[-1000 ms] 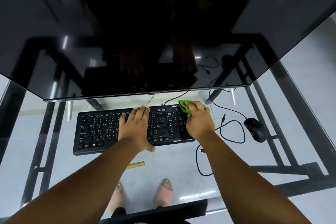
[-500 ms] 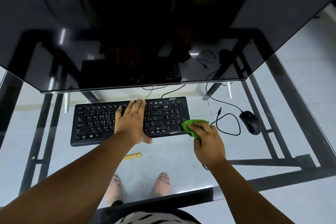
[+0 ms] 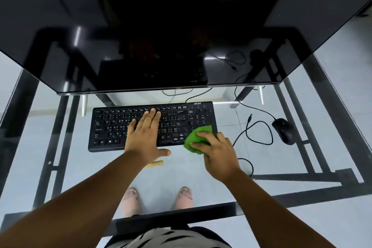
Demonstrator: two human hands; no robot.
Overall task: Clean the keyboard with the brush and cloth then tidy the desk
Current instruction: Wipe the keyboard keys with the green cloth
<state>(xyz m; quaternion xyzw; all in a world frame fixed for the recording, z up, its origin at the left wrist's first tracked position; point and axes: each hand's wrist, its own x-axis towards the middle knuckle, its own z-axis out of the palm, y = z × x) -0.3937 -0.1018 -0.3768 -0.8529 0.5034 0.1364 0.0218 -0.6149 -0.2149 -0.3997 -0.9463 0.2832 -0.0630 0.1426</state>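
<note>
Right hand fingers clamped on crumpled green cloth, now swept from far-right corner to near-right corner of black plastic keyboard. Left hand fingers flat together, pinning keys. Wiping underway; tidying pending.

Black mouse, dark monitor

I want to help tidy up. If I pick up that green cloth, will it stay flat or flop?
It will probably flop: the green cloth is already bunched and creased under the right hand. It looks light, since the fingers hold it easily. It seems unlikely to slide by itself on the glass desk.
</note>
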